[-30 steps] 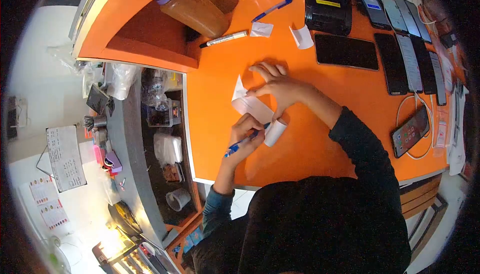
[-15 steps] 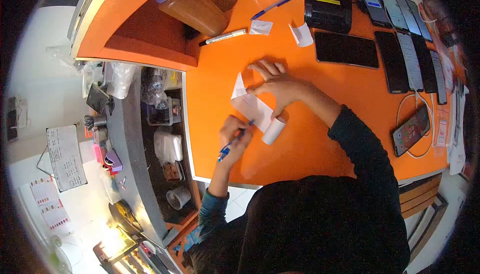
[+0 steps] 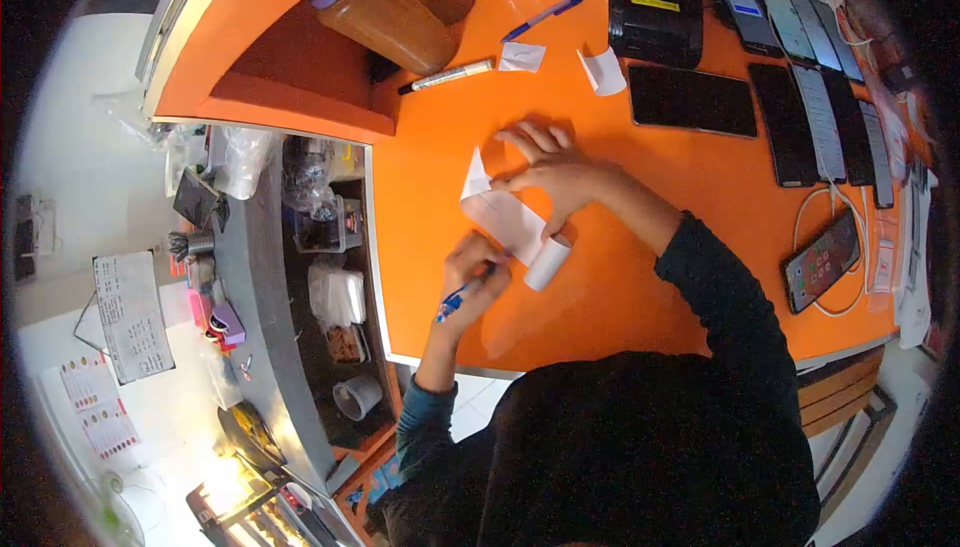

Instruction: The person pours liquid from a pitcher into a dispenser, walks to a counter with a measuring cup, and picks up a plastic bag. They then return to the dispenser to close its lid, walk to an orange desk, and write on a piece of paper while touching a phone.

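In the head view my left hand (image 3: 472,282) is closed around a blue pen (image 3: 452,301). Its fingers rest at the lower edge of a white paper strip (image 3: 507,219), and they hide the pen's tip. The strip unrolls from a small paper roll (image 3: 549,263) and has a folded, pointed far end. My right hand (image 3: 565,175) lies over the strip with fingers spread. Its index finger presses near the fold, while the thumb reaches down to the top of the roll.
Beyond the hands lie a marker (image 3: 447,77), another blue pen (image 3: 545,16) and two paper scraps (image 3: 522,57). A black printer (image 3: 655,9) stands at the back. Several phones (image 3: 692,100) cover the right side. An orange shelf (image 3: 290,102) borders the left.
My left hand has shifted slightly right along the strip, and the pen's front end is now more hidden. The right hand and the roll stay put.
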`<state>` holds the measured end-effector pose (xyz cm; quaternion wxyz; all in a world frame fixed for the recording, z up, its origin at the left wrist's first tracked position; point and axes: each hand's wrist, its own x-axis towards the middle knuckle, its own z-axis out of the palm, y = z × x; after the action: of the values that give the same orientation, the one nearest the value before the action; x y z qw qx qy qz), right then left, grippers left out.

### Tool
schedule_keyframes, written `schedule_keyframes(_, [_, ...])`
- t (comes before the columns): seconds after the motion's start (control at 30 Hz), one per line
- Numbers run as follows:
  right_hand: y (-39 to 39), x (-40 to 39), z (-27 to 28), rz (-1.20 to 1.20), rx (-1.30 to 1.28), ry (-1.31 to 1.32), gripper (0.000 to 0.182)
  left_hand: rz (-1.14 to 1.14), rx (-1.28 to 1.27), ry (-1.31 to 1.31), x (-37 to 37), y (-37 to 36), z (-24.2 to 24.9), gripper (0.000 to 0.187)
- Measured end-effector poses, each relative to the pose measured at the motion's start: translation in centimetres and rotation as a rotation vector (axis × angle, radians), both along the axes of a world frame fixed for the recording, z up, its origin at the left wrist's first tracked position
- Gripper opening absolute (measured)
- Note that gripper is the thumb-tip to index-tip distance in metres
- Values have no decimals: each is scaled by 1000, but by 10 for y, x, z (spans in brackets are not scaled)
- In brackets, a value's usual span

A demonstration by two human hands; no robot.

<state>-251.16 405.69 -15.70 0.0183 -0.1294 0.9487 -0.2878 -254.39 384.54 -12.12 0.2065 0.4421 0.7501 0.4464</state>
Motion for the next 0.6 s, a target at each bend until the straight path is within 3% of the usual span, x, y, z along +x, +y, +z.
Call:
schedule_keyframes(0.03, [0,1,1,4,0,3,89,-89,6,-95,1,1,1,15])
schedule_keyframes(0.13, [-1,1,2,-10,19,-13,88,135,0,123,-2,1,-8,13])
schedule_keyframes(0.17, [-1,2,4,-5,22,-18,87,210,-2,14,-2,5,-3,14])
schedule_keyframes(0.27, [0,1,8,2,36,-28,86,-112,-19,-31,-1,11,0,14])
schedule_keyframes(0.37, [-1,1,7,4,28,-45,86,176,14,65,-12,16,-11,14])
schedule_keyframes(0.47, [1,1,6,1,19,-66,87,-95,22,-6,1,27,-1,14])
schedule_keyframes(0.5, [1,1,6,1,22,-60,88,-110,32,82,1,28,4,13])
schedule_keyframes(0.6, [0,2,10,3,33,-95,88,207,9,14,-15,21,-13,13])
